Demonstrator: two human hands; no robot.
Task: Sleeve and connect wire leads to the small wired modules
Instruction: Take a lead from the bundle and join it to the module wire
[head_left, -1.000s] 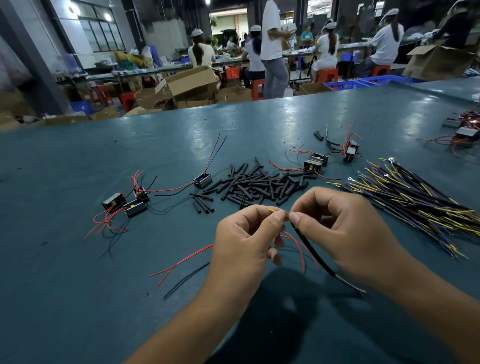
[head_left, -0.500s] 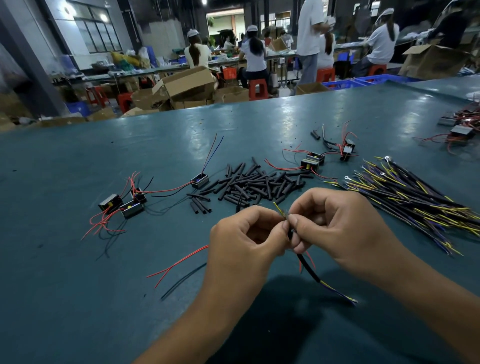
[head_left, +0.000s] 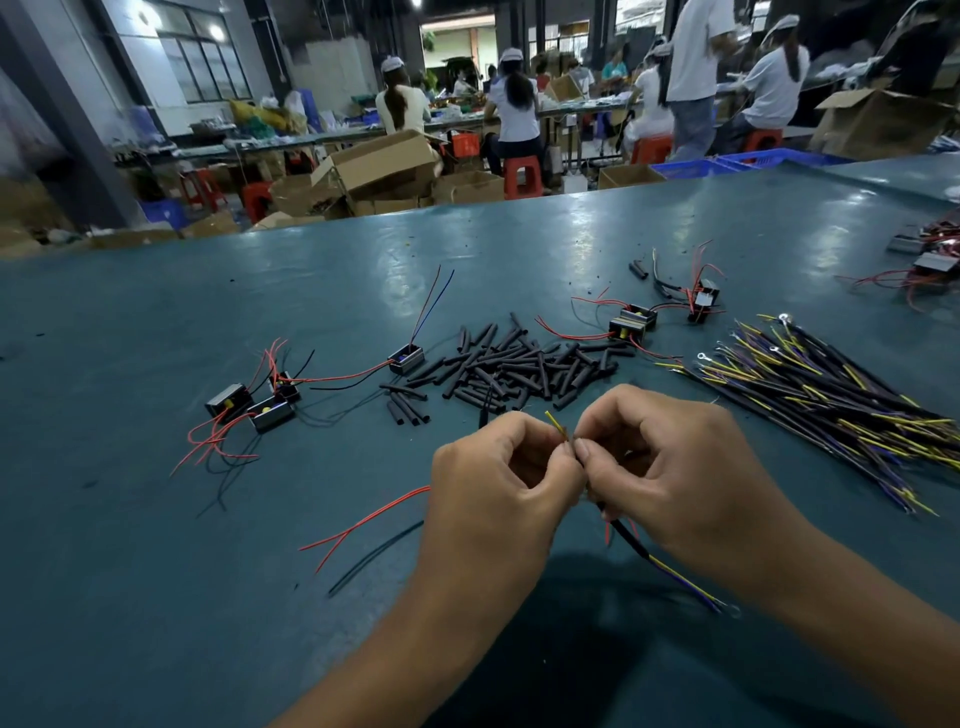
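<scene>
both hands (head_left: 576, 467) pinch one sleeved lead (head_left: 631, 540), its yellow tip pointing up-left, tail trailing down-right.

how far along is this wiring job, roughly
Early, by the look of it. Three modules grouped at the left may be finished; that cannot be confirmed. In hand: the left hand and right hand pinch one yellow-tipped lead together. Left: a pile of black sleeves, a big lead bundle, more modules.
</scene>
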